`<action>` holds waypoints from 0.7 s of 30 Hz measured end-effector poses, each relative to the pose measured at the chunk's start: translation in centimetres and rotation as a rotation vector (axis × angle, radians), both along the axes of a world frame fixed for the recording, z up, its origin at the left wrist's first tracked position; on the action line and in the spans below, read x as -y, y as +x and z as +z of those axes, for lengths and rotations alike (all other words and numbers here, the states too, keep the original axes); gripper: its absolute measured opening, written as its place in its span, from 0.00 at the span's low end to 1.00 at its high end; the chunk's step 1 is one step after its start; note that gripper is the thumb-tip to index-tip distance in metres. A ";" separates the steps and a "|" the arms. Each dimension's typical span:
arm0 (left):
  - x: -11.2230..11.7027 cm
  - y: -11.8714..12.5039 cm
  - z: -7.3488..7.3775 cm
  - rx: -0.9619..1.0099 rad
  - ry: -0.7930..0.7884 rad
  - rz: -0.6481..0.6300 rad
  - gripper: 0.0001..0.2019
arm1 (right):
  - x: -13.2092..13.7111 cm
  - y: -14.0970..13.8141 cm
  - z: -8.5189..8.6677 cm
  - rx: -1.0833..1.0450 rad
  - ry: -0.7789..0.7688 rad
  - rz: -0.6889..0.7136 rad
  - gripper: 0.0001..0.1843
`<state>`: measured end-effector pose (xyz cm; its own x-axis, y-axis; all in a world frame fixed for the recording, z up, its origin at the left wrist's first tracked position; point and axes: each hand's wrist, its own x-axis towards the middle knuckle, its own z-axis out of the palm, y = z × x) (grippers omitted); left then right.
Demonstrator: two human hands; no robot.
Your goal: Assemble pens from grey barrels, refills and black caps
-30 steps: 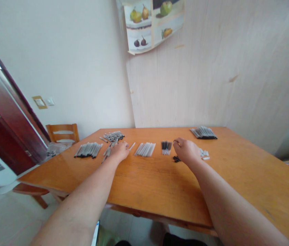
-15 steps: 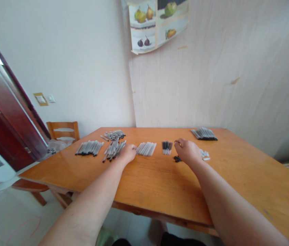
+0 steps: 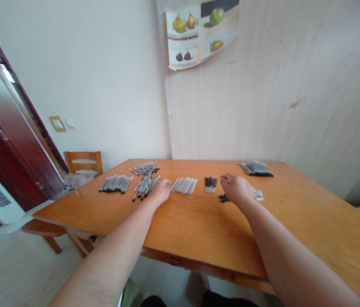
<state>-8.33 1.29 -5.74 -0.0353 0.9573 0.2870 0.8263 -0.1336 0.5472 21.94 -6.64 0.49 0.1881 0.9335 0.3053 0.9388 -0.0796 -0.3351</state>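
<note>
Tubes (image 3: 184, 186) just beside left hand (image 3: 160, 191), any lettering too small for reading

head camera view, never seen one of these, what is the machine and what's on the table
There's no machine: a person works barehanded, filmed by one camera worn on the head, looking forward and down. On the wooden table lie sticks with black ends in several groups. The left hand is beside a row of pale tubes; near the right hand are thin dark rods, small black pieces and small white pieces. Whether either hand holds anything, I can't tell.
</note>
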 end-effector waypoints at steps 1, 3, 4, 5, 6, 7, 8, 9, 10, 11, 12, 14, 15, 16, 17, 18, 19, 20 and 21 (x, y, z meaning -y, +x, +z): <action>0.1 0.0 0.1 0.006 0.002 0.001 0.13 | -0.1 0.0 0.0 -0.002 -0.003 0.000 0.25; 0.4 -0.1 0.3 0.016 0.010 0.001 0.13 | -0.2 0.1 -0.1 -0.004 -0.001 0.005 0.25; 0.5 -0.2 0.4 0.021 0.016 0.001 0.13 | -0.3 0.1 -0.2 -0.003 0.004 0.008 0.25; 0.6 -0.4 0.5 0.026 0.024 0.001 0.13 | -0.3 0.2 -0.3 -0.001 0.009 0.011 0.25; 0.7 -0.7 0.7 0.031 0.033 0.003 0.13 | -0.4 0.2 -0.3 0.002 0.015 0.012 0.25; 0.8 -1.0 0.9 0.035 0.043 0.005 0.12 | -0.4 0.2 -0.4 0.003 0.019 0.011 0.26; 0.9 -1.5 1.1 0.039 0.055 0.008 0.12 | -0.4 0.2 -0.4 0.003 0.022 0.009 0.26; 0.9 -2.1 1.4 0.038 0.068 0.016 0.12 | -0.5 0.3 -0.5 0.003 0.026 0.008 0.26; 1.0 -2.8 1.7 0.029 0.079 0.032 0.12 | -0.5 0.3 -0.5 0.004 0.028 0.008 0.26; 1.1 -3.5 2.1 0.012 0.093 0.061 0.11 | -0.5 0.3 -0.6 0.004 0.029 0.010 0.26; 1.2 -4.2 2.4 -0.016 0.102 0.100 0.12 | -0.5 0.3 -0.6 0.004 0.032 0.012 0.26; 1.4 -5.6 3.0 -0.081 0.101 0.191 0.12 | -0.6 0.3 -0.6 0.004 0.037 0.016 0.26; 1.7 -6.1 3.3 -0.122 0.101 0.224 0.13 | -0.6 0.3 -0.7 0.003 0.039 0.017 0.26; 1.9 -6.6 3.5 -0.168 0.101 0.248 0.13 | -0.7 0.3 -0.7 0.000 0.039 0.017 0.26; 2.2 -6.9 3.7 -0.218 0.102 0.256 0.13 | -0.7 0.3 -0.8 -0.002 0.035 0.018 0.26; 2.5 -7.0 3.8 -0.271 0.103 0.258 0.13 | -0.8 0.3 -0.8 -0.003 0.028 0.018 0.26; 2.9 -7.0 3.9 -0.325 0.106 0.254 0.12 | -0.8 0.3 -0.9 -0.005 0.021 0.021 0.25; 3.2 -7.0 3.9 -0.378 0.114 0.247 0.12 | -0.9 0.3 -0.9 -0.005 0.018 0.025 0.25; 3.6 -6.8 3.9 -0.423 0.121 0.245 0.11 | -0.9 0.3 -0.9 -0.005 0.018 0.029 0.25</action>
